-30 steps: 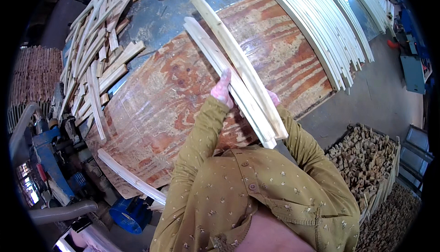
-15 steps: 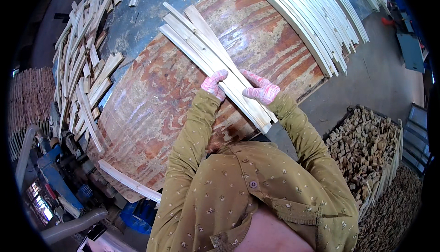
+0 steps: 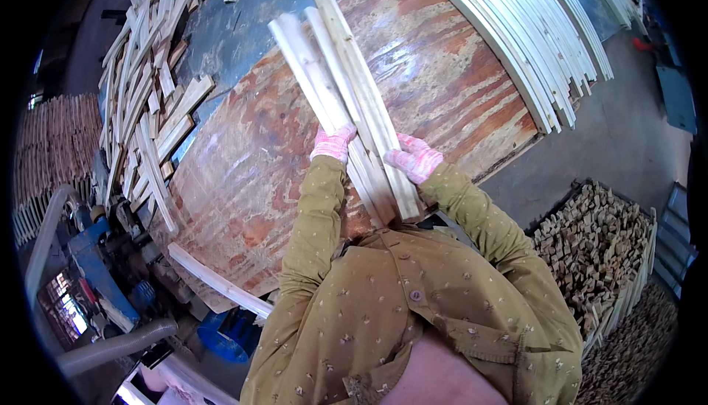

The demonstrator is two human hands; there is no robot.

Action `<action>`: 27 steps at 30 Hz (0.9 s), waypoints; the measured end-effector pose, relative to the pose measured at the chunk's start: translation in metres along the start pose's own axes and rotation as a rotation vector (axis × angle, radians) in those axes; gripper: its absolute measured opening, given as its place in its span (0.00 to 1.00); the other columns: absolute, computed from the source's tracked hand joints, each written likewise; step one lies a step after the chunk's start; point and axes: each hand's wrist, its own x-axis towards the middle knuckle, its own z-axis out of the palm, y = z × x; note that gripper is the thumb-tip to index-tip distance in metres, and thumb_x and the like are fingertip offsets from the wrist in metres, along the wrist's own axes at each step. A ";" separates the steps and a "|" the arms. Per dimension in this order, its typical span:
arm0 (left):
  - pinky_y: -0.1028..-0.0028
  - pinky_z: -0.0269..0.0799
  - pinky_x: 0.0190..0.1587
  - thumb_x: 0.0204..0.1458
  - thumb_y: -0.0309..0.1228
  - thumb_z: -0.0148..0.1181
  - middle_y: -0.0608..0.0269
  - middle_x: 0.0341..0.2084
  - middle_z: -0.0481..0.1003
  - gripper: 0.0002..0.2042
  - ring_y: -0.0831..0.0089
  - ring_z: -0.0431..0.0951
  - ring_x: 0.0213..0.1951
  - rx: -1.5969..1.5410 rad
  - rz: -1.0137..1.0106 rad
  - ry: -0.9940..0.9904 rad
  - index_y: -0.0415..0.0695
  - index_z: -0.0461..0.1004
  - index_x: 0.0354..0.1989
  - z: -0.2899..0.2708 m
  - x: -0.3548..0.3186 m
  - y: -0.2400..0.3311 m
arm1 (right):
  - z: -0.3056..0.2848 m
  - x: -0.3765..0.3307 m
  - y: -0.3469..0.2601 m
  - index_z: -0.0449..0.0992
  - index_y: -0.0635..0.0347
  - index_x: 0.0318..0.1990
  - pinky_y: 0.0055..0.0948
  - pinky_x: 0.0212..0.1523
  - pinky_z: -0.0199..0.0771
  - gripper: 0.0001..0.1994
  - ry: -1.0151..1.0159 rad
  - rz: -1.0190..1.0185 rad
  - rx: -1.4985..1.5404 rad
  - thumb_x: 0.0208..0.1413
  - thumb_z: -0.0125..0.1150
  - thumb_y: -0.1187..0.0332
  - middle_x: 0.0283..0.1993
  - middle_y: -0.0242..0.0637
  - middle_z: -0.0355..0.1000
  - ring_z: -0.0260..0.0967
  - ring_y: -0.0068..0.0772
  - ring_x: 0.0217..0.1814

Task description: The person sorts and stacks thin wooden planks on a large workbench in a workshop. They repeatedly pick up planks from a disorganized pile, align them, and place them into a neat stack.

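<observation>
A few long pale wooden strips [image 3: 359, 88] lie between my gloved hands, reaching from close to my body out over the worn plywood tabletop [image 3: 243, 154]. Closed round the left edge of the bundle is my left hand [image 3: 333, 144], in a pink and white knit glove. My right hand [image 3: 415, 159], gloved the same way, grips the right side a little nearer my body. The strips fan apart at their far ends, and the left ones are blurred by motion. The undersides of the strips and some fingertips are hidden.
Long strips [image 3: 509, 36] lie side by side at the far right of the table. A loose heap of wood pieces [image 3: 147, 103] covers the far left. A crate of short offcuts [image 3: 590, 250] stands at lower right. Blue machinery [image 3: 96, 265] and a grey hose [image 3: 118, 347] are at left.
The strips in my hands have swung more upright in view and spread apart at their far ends. Both hands have shifted slightly left and down relative to the bundle's earlier slant.
</observation>
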 end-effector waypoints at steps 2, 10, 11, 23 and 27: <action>0.69 0.72 0.36 0.45 0.37 0.69 0.59 0.30 0.79 0.19 0.68 0.78 0.32 -0.101 0.119 -0.014 0.36 0.77 0.40 0.006 0.000 -0.001 | 0.009 0.015 0.023 0.64 0.68 0.60 0.27 0.55 0.68 0.24 -0.004 0.009 0.106 0.58 0.58 0.67 0.53 0.41 0.72 0.68 0.28 0.52; 0.66 0.72 0.45 0.42 0.44 0.70 0.49 0.37 0.78 0.31 0.58 0.78 0.40 0.374 0.070 0.115 0.32 0.72 0.49 0.024 -0.003 0.018 | 0.010 0.014 -0.009 0.66 0.56 0.61 0.40 0.57 0.68 0.25 0.383 -0.013 -0.859 0.57 0.54 0.57 0.54 0.53 0.70 0.67 0.56 0.56; 0.66 0.72 0.45 0.42 0.45 0.70 0.49 0.38 0.78 0.31 0.58 0.78 0.40 0.338 0.045 0.045 0.32 0.72 0.49 0.024 0.013 0.010 | 0.016 0.011 -0.009 0.66 0.56 0.60 0.40 0.56 0.69 0.25 0.416 -0.061 -1.059 0.58 0.54 0.57 0.52 0.53 0.72 0.69 0.54 0.55; 0.63 0.69 0.52 0.45 0.60 0.61 0.43 0.44 0.77 0.38 0.53 0.76 0.49 0.589 0.109 -0.008 0.32 0.73 0.47 0.091 0.007 0.059 | -0.034 -0.001 -0.004 0.53 0.54 0.68 0.43 0.61 0.64 0.42 0.325 -0.068 -0.992 0.52 0.55 0.39 0.62 0.55 0.62 0.63 0.53 0.62; 0.67 0.73 0.42 0.46 0.59 0.62 0.51 0.32 0.79 0.35 0.64 0.79 0.35 0.354 0.091 -0.266 0.32 0.77 0.43 0.065 0.036 0.042 | -0.040 -0.005 0.004 0.55 0.53 0.67 0.42 0.59 0.65 0.40 0.327 -0.157 -0.868 0.51 0.61 0.46 0.61 0.52 0.64 0.65 0.51 0.61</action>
